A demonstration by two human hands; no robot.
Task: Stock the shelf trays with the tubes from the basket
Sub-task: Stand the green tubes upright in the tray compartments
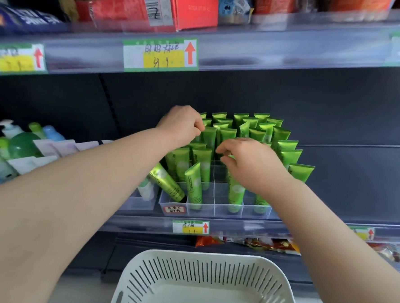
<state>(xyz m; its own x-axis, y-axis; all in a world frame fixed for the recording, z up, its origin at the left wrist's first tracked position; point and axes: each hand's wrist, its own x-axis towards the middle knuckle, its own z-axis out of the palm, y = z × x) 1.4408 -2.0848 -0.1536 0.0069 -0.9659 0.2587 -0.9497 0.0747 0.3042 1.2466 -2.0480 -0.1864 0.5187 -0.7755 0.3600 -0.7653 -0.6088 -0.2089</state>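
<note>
Several green tubes (pixel 251 131) stand upright in a clear divided tray (pixel 214 207) on the middle shelf. One green tube (pixel 169 183) leans tilted at the tray's left front. My left hand (pixel 182 124) is at the tray's back left, its curled fingers pinching the crimped top of an upright tube (pixel 209 138). Nearer the front, my right hand (pixel 250 161) curls its finger and thumb on the top of a tube (pixel 236 193) that stands in the front row. The white slotted basket (pixel 187 258) sits below the shelf, and no tubes show in it.
Left of the tray are white cartons (pixel 61 147) and green and blue bottles (pixel 21 145). The upper shelf edge (pixel 270 50) carries price tags, with a red box (pixel 156 5) above it. Snack packets (pixel 259 244) lie on the shelf below.
</note>
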